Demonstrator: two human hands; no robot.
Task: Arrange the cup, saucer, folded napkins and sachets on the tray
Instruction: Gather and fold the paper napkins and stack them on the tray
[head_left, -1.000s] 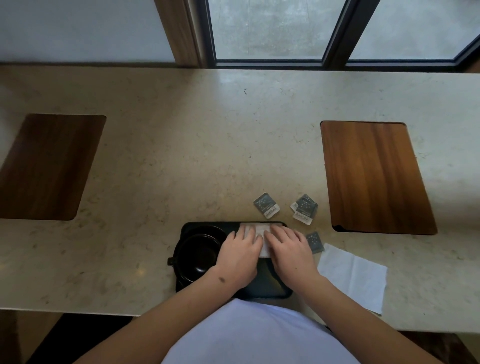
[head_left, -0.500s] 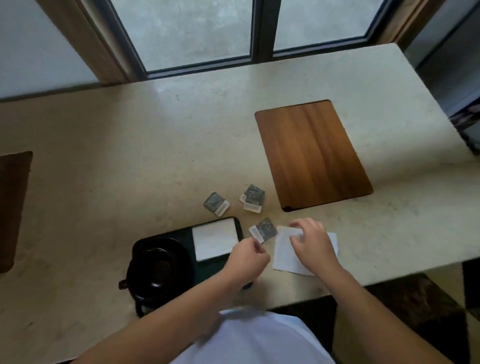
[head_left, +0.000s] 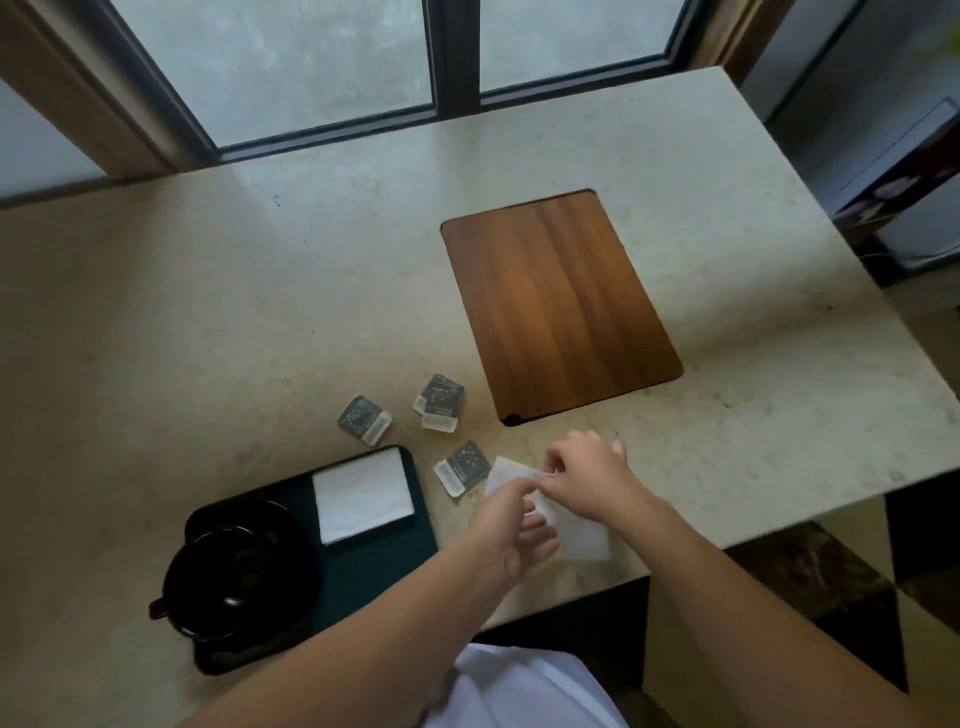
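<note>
A black tray (head_left: 384, 564) lies at the counter's near edge. On its left a black cup (head_left: 236, 584) stands on a black saucer (head_left: 208, 519). A folded white napkin (head_left: 362, 493) lies on the tray's far right corner. To the right, off the tray, a second white napkin (head_left: 582, 535) lies on the counter. My left hand (head_left: 511, 535) and my right hand (head_left: 589, 480) both pinch its far edge, which is lifted and partly folded. Three grey sachets lie near: one (head_left: 462, 466) beside the napkin, one (head_left: 363, 420) and one (head_left: 440, 401) farther back.
The sachet at the back looks stacked on another. A wooden board (head_left: 558, 304) is set into the beige stone counter (head_left: 208, 312) behind the hands. A window runs along the far edge. The counter ends just right of the loose napkin.
My hands left the folded napkin on the tray and moved right to the loose napkin. Both now hold its edge. My view has swung right.
</note>
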